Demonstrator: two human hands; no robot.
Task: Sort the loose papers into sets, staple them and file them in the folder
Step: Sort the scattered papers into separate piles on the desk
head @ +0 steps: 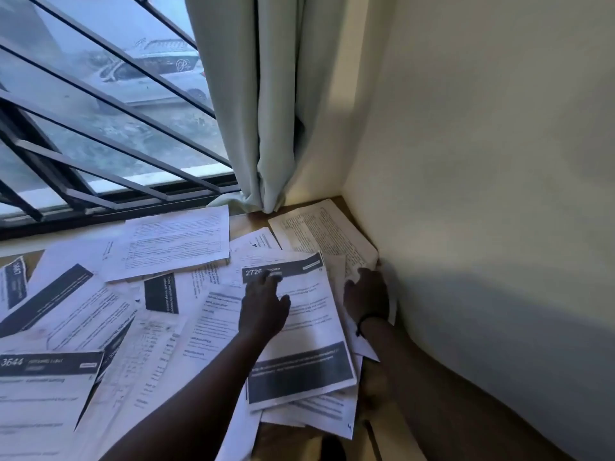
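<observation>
Sorting has barely begun: loose papers (pixel 109 314) cover the worktop (pixel 246 224) across the lower left, the left hand (pixel 263 311) presses straight fingers on sheet 2726 (pixel 299 331), the right hand (pixel 366 296) rests flat at centre right, no stapler or folder visible.

Loose printed papers (pixel 139 327) cover a wooden desk (pixel 392 424) set in a corner, below a barred window (pixel 100 128) and a pale curtain (pixel 266 111). The left hand (pixel 263 307) rests on a sheet headed 2726 (pixel 299 331), fingers reaching onto its dark header. The right hand (pixel 366 296), a dark band at its wrist, lies on papers near the wall (pixel 499 194).
</observation>
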